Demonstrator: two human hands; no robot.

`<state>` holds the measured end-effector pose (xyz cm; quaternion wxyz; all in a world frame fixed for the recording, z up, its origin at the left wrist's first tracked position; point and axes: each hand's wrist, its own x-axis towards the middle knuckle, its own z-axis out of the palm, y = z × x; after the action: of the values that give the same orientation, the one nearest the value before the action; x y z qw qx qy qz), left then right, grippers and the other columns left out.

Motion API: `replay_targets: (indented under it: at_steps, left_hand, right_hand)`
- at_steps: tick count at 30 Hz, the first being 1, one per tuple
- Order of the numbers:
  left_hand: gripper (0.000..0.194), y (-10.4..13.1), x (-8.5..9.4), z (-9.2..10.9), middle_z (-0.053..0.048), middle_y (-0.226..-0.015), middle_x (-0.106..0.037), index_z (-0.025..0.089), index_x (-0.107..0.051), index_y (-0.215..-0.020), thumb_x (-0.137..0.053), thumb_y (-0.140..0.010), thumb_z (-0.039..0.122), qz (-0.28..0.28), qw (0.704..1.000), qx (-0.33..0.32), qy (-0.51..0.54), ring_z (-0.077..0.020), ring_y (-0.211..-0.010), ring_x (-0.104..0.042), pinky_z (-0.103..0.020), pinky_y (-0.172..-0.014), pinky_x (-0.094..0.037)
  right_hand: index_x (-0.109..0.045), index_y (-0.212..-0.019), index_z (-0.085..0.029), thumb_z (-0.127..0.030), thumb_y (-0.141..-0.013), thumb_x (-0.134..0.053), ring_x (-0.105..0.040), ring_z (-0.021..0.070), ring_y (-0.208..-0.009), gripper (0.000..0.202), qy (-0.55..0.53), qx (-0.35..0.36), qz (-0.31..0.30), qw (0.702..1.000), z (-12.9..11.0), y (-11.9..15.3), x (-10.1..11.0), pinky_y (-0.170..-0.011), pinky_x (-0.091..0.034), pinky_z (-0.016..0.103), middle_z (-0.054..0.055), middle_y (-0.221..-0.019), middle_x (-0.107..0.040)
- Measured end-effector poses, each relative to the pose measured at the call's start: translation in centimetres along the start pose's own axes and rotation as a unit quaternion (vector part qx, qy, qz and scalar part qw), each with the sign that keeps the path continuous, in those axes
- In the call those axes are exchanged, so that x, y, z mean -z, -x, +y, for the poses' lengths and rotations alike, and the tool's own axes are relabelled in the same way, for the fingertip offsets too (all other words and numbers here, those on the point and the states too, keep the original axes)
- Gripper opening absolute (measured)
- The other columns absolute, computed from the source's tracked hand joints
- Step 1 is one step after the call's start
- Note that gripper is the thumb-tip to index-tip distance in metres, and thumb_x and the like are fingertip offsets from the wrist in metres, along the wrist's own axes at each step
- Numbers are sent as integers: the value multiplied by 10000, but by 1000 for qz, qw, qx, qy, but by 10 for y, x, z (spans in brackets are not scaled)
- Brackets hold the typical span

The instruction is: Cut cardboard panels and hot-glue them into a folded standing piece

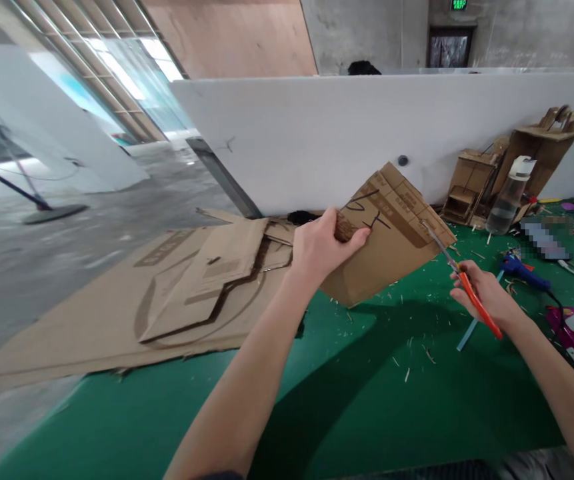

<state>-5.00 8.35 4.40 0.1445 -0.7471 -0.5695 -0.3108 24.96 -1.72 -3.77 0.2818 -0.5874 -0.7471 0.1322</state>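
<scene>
With left hand [324,243], clamps cardboard piece [391,257] by its upper-left edge in closed fingers, above the counter [417,413]; with right hand [489,297], curls fingers round scissors [475,300], with blades near its right corner.

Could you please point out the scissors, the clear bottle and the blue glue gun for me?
Scissors [480,306]: head view, on the orange handle.
Clear bottle [505,205]: head view, on its body.
Blue glue gun [525,272]: head view, on its body.

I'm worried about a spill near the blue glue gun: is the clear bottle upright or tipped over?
Upright: the clear bottle stands with its base on the green tabletop and its white cap uppermost.
</scene>
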Motion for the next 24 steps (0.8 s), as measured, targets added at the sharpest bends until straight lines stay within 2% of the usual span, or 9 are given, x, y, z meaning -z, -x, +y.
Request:
replay_targets:
  at_steps: [3,11,15,20,24]
  left_hand:
    - [382,-1,-2,1,-1,-567,-462,209,-458,-761,-479,-759,590,-1,1000,-2,3,-198,-593,-533,-296,-570,-315]
    - [373,-2,-3,3,1,-568,-469,211,-465,-748,-492,-754,583,-3,1000,-3,-4,-199,-596,-543,-289,-561,-306]
    - [382,-3,-2,3,1,-558,-458,216,-446,-740,-492,-758,594,-5,1000,-5,0,-205,-593,-542,-295,-559,-303]
    - [380,-3,-1,4,0,-554,-467,220,-432,-730,-487,-767,595,-16,1000,-23,4,-199,-575,-525,-300,-551,-291]
    - [396,-1,0,7,-16,-597,-506,214,-445,-751,-494,-768,607,-19,999,-25,2,-205,-601,-540,-304,-561,-290]
  right_hand:
    - [-437,-1070,-219,-449,-889,-470,-614,207,-638,294,32,-19,12,999,0,-1,-2,-607,-427,297,41,-759,-660]
    - [-466,-1013,-201,-480,-886,-449,-622,238,-592,307,111,-22,53,992,0,-1,-7,-562,-391,302,48,-670,-649]
    - [-440,-1044,-221,-452,-866,-488,-626,223,-635,296,72,-14,41,997,7,-1,-6,-588,-414,300,37,-723,-659]
    - [-419,-1134,-229,-455,-826,-552,-599,182,-592,404,10,22,-1,1000,9,1,-3,-590,-431,287,18,-757,-661]
    - [-431,-1100,-233,-484,-849,-516,-614,194,-604,366,10,9,6,1000,4,0,-3,-573,-429,286,23,-750,-653]
